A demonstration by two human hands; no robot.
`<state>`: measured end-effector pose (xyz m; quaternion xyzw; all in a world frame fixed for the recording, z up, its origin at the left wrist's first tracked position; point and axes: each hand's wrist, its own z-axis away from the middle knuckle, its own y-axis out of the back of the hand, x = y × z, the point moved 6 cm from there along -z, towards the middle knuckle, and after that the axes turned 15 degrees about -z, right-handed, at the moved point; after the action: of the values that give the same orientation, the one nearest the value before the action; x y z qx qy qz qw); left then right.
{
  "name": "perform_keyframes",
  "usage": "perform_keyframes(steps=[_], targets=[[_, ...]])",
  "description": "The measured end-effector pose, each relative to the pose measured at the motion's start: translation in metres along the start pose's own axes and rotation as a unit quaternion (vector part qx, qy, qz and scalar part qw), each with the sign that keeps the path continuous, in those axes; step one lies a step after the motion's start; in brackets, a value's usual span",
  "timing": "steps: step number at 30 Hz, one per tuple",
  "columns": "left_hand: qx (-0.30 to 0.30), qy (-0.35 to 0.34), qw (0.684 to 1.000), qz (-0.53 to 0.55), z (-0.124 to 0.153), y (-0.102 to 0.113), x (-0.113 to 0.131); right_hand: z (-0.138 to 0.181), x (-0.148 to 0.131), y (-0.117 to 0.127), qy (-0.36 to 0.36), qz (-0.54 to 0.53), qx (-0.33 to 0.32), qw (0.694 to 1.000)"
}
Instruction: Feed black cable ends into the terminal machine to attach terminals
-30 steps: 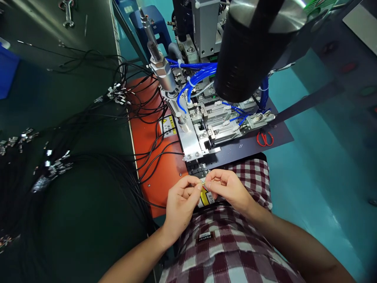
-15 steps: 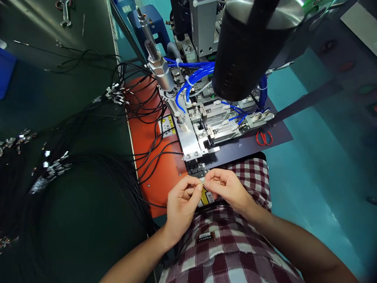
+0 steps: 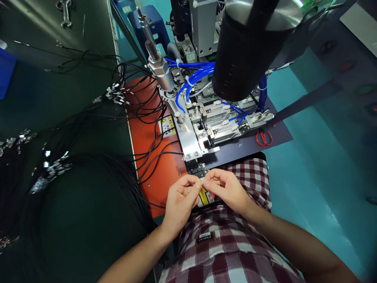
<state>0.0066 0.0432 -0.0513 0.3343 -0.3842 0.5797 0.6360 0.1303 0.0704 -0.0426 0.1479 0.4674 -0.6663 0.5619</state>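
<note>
My left hand (image 3: pixel 181 202) is closed in a pinch, thumb against forefinger, at the front edge of the machine. Facing it almost tip to tip, my right hand (image 3: pixel 225 188) pinches as well. Between the fingertips shows a tiny, thin yellowish piece (image 3: pixel 202 183), too small to name and mostly covered by the fingers. Just beneath the hands lies a yellow and white label (image 3: pixel 204 197), partly hidden. Behind them is the metal machine (image 3: pixel 190 141) with its dark front block (image 3: pixel 196 168).
Black cables (image 3: pixel 118 165) with metal-ended connectors (image 3: pixel 57 167) spread over the dark table at left and onto the orange plate (image 3: pixel 160 188). Red-handled scissors (image 3: pixel 264 138) lie right of the machine. A large black cylinder (image 3: pixel 240 59) overhangs it. A wrench (image 3: pixel 66 17) lies far left.
My left hand has shifted slightly left and tilted, uncovering more of the label below. My right hand stays nearly in place. The fingertips remain pinched.
</note>
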Motion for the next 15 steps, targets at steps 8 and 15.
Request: perform_keyframes(steps=[8,15], targets=[[-0.009,0.003,1.0,0.005,-0.001,0.0006,-0.0008,-0.0005,-0.0055,0.0044,0.032,0.09,0.007,0.995],[-0.01,0.003,1.0,0.0,-0.0004,-0.0005,-0.0001,-0.001,-0.0058,0.0023,0.071,0.111,0.005,0.991]])
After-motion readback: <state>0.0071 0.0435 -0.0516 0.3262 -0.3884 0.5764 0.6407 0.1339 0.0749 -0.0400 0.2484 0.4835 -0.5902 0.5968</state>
